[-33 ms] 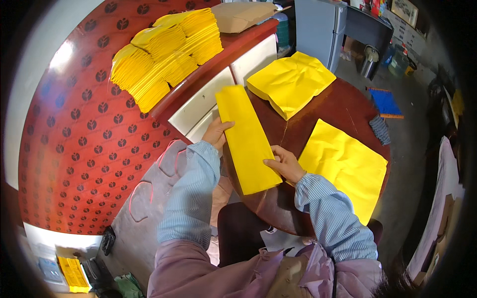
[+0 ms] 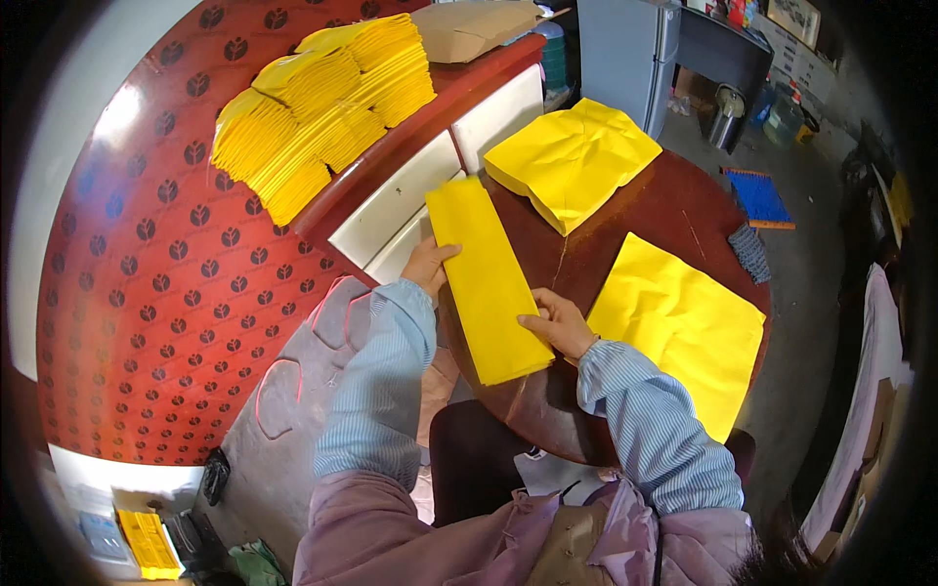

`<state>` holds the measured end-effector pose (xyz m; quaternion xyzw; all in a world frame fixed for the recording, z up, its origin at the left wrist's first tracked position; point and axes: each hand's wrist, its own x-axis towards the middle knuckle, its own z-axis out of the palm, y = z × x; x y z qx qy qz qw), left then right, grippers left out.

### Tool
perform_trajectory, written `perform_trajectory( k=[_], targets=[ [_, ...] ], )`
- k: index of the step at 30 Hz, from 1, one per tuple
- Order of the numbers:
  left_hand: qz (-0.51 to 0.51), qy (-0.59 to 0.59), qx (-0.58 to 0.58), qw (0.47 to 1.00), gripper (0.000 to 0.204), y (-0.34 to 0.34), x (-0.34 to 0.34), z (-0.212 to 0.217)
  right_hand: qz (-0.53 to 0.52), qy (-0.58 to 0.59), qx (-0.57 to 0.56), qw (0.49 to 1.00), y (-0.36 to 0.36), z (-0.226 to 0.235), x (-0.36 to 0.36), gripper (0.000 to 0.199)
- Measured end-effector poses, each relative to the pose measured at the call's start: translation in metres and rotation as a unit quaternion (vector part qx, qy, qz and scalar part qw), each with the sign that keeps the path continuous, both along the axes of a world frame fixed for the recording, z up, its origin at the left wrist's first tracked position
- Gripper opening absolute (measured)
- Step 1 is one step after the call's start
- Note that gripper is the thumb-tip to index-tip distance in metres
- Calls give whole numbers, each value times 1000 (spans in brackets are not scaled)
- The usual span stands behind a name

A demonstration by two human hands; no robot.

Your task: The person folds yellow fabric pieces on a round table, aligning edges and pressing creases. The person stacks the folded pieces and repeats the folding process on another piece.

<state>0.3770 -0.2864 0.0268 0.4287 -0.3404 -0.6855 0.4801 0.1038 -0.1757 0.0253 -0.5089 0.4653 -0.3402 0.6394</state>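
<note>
Between my hands is a long folded bundle of yellow paper-like sheets [image 2: 489, 283], tilted with its top end to the left. My left hand [image 2: 426, 266] grips its left edge, thumb lying on the front face. Lower down on the opposite edge, my right hand [image 2: 559, 323] pinches it with the thumb in front; the fingers behind are partly hidden. Just right of that hand lies a flat, creased yellow sheet or stack [image 2: 679, 327]. A thicker yellow stack [image 2: 576, 156] with creased top and bent corners sits farther back. Both rest on the round dark-red table [image 2: 684, 215].
Many folded yellow bundles [image 2: 322, 107] are piled on a red-covered surface [image 2: 186, 273] at the left. White drawers [image 2: 396, 200] stand beyond my left hand. A cardboard piece [image 2: 474, 31] lies at the back. A grey knitted cloth [image 2: 748, 254] hangs at the table's right edge.
</note>
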Motion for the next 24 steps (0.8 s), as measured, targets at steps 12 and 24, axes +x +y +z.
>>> perform_trajectory(
  k=[12,24],
  targets=[
    [76,-137,60,986,38,-3,-5,-16,-37,95,-72,992,8,-17,4,38],
    [81,-180,73,978,52,-2,-13,2,-30,87,-61,994,10,-16,4,37]
  ],
)
